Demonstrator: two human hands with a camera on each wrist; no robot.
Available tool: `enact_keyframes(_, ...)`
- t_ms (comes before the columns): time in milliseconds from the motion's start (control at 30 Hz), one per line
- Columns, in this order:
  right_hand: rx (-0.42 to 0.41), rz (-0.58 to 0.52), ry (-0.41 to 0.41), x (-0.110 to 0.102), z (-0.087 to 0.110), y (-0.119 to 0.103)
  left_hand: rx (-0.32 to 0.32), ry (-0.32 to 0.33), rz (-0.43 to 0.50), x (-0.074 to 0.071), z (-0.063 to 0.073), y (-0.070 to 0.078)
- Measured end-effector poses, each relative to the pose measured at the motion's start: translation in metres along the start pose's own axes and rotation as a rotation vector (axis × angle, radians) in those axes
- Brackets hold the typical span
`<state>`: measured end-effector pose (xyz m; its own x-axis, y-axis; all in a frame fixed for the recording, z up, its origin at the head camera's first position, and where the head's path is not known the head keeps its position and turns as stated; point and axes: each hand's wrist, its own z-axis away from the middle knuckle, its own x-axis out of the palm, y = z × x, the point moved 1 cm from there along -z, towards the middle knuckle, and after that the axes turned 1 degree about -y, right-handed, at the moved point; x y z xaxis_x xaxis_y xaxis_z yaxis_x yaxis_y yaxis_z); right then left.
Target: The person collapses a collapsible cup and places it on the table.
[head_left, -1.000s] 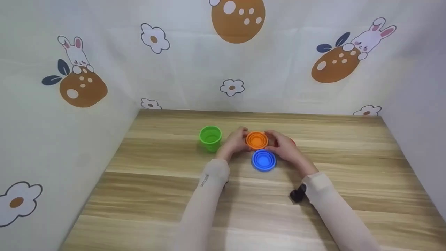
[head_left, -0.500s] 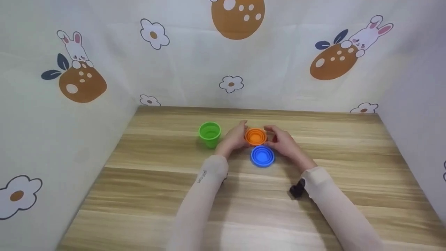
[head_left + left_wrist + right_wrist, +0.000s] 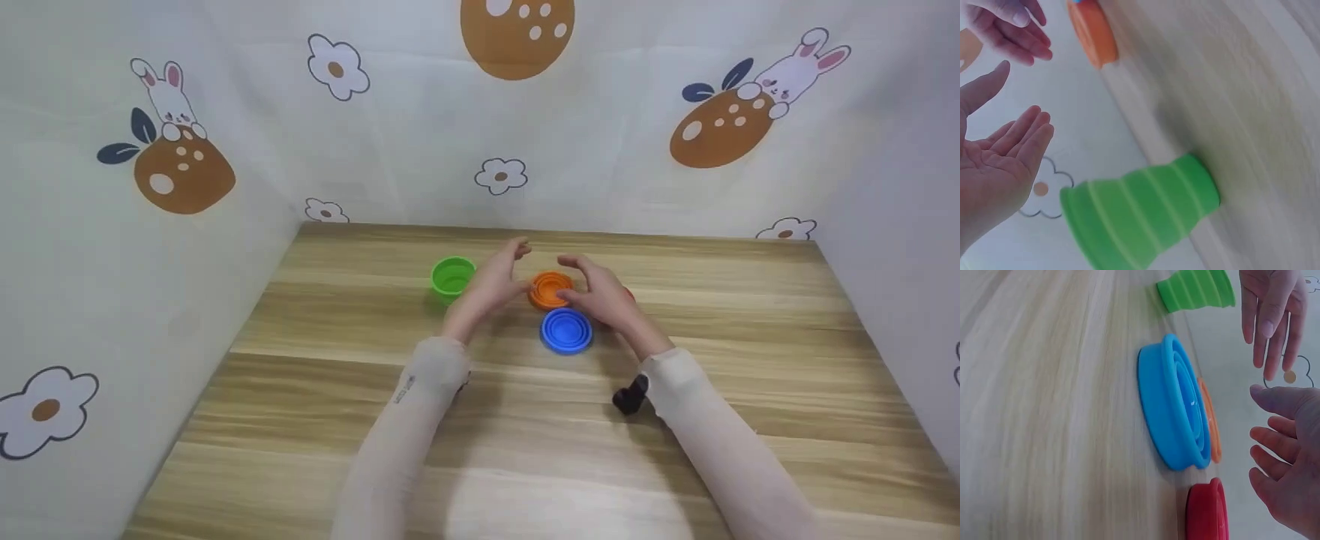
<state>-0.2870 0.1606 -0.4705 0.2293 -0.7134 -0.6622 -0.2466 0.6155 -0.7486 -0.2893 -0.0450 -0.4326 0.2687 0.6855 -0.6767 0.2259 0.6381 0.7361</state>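
Observation:
In the head view an orange collapsible cup, folded flat, lies on the table behind a blue collapsible cup, which is also flat. My left hand hovers between the orange cup and a green collapsible cup that stands extended and upright. Its fingers are spread and hold nothing. Over the right side of the orange cup, my right hand is raised with parted, empty fingers. A flattened red collapsible cup sits beyond the blue one, mostly covered by my right hand in the head view.
The wooden table runs up to a patterned cloth backdrop, with cloth on the left and right sides too. A black object sits at my right wrist, by the sleeve cuff.
Both hands have come off the sides of the orange cup and risen. The left hand has shifted left, partly covering the green cup. The orange cup stays flat behind the blue one.

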Motion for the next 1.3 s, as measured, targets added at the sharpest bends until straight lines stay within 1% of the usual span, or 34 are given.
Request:
enact_keyframes(200, -0.011, -0.039, -0.013, 0.009, -0.003, -0.007, 0.010, 0.060, 0.035, -0.017, 0.013, -0.003)
enact_keyframes(433, -0.010, -0.124, -0.010, 0.020, -0.006, -0.015, 0.007, 0.143, 0.055, -0.030, 0.025, -0.012)
enact_keyframes(700, -0.078, -0.192, 0.023, 0.034, -0.009, -0.026, -0.001, 0.230, 0.085, -0.045, 0.042, -0.027)
enact_keyframes(833, -0.079, -0.234, 0.058, 0.039, -0.010, -0.029, 0.000, 0.252, 0.067, -0.052, 0.048, -0.033)
enact_keyframes(933, -0.096, -0.290, 0.081, 0.042, -0.011, -0.031, 0.000, 0.264, 0.035, -0.057, 0.053, -0.038)
enact_keyframes(1000, -0.116, -0.320, 0.087, 0.046, -0.012, -0.034, -0.003, 0.275, 0.023, -0.060, 0.056, -0.043)
enact_keyframes(1100, -0.123, -0.348, 0.086, 0.052, -0.012, -0.037, -0.011, 0.294, 0.029, -0.062, 0.059, -0.052)
enact_keyframes(1300, -0.091, -0.397, 0.059, 0.066, -0.016, -0.041, -0.046, 0.312, 0.072, -0.061, 0.065, -0.070)
